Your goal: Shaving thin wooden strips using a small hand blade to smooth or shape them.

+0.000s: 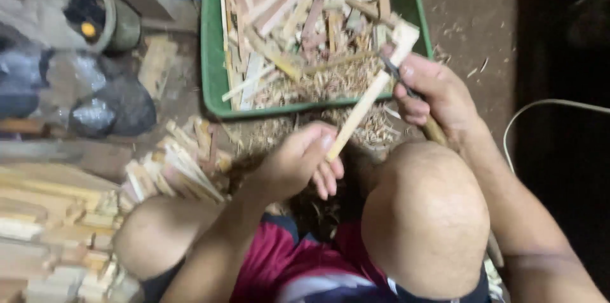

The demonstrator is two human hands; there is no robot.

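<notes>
My left hand [298,160] grips the lower end of a pale wooden stick [368,96] that slants up to the right over the tub's near rim. My right hand [432,90] is closed on a knife with a wooden handle [434,130]; its dark blade [393,68] lies against the upper part of the stick. Both hands are just above my bare knees [422,214], over a heap of wood shavings [368,125].
A green plastic tub [213,55] with several cut wood pieces and shavings sits ahead on the dirt floor. A pile of split sticks [178,160] and stacked wood [44,227] lie at left. Dark bags [114,106] are at far left, a pale cord [546,105] at right.
</notes>
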